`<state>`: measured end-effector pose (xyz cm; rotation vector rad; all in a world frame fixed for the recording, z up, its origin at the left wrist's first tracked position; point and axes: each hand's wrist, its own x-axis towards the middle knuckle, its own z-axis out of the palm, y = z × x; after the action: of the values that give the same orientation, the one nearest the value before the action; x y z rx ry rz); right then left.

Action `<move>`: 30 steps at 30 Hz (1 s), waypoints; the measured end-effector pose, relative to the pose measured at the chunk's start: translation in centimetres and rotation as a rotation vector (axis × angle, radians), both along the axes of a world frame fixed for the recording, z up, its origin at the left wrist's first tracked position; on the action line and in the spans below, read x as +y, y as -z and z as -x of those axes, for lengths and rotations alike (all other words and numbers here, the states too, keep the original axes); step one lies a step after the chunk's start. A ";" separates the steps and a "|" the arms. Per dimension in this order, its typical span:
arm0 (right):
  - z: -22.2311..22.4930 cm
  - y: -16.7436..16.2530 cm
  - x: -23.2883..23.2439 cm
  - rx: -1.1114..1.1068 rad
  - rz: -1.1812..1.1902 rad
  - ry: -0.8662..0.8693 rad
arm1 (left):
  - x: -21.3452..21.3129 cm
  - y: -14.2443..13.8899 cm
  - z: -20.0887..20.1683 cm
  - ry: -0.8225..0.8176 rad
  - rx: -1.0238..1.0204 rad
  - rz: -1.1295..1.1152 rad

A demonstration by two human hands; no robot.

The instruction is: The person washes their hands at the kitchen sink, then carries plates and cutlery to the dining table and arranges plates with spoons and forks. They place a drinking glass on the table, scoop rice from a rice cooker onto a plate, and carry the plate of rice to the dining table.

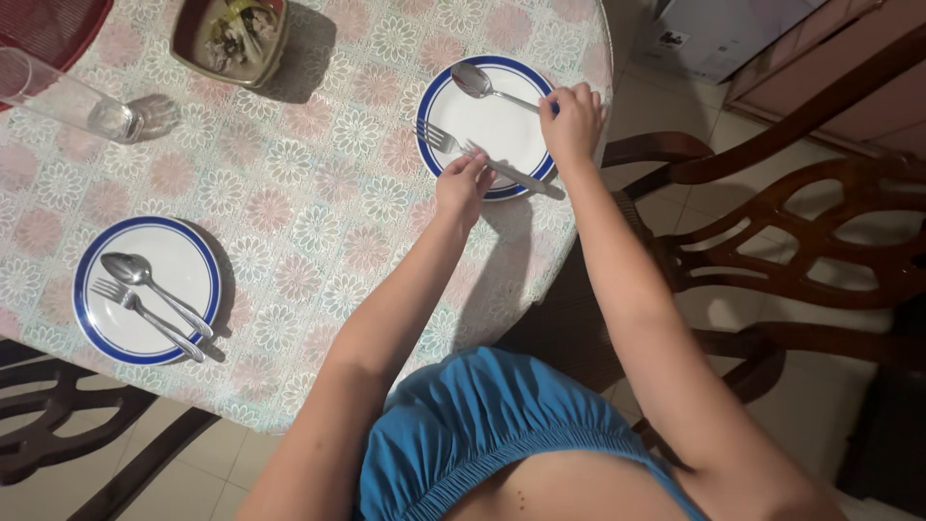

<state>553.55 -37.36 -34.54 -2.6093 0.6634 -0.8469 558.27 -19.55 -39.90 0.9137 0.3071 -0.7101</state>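
A white plate with a blue rim (487, 125) sits near the right edge of the round table (318, 222). Across it lie a fork (446, 142) and a spoon (475, 81). My left hand (463, 183) pinches the fork's handle at the plate's near rim. My right hand (571, 121) grips the spoon's handle at the plate's right rim. A second blue-rimmed plate (193, 289) at the near left carries another spoon (130, 270) and fork (121, 294), untouched.
A clear drinking glass (68, 96) lies toward the far left. A brown bowl of food (231, 39) stands at the back. Dark wooden chairs (801, 241) stand to the right, another chair (58, 425) at the lower left. A flowered cloth covers the table.
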 end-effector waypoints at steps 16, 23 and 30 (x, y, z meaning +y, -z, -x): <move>2.4 6.5 6.6 0.006 -0.544 -0.367 | 0.6 2.2 0.3 0.141 0.033 0.229; 1.2 5.4 6.0 0.038 -0.439 -0.418 | 2.6 2.4 1.2 0.240 0.140 0.157; 1.6 6.1 4.8 -0.081 -0.144 -0.481 | 7.1 2.6 2.9 0.182 0.253 0.207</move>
<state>551.92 -32.58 -40.63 -2.4319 0.0592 -0.7148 555.42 -12.50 -42.47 0.6598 0.3696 -1.0095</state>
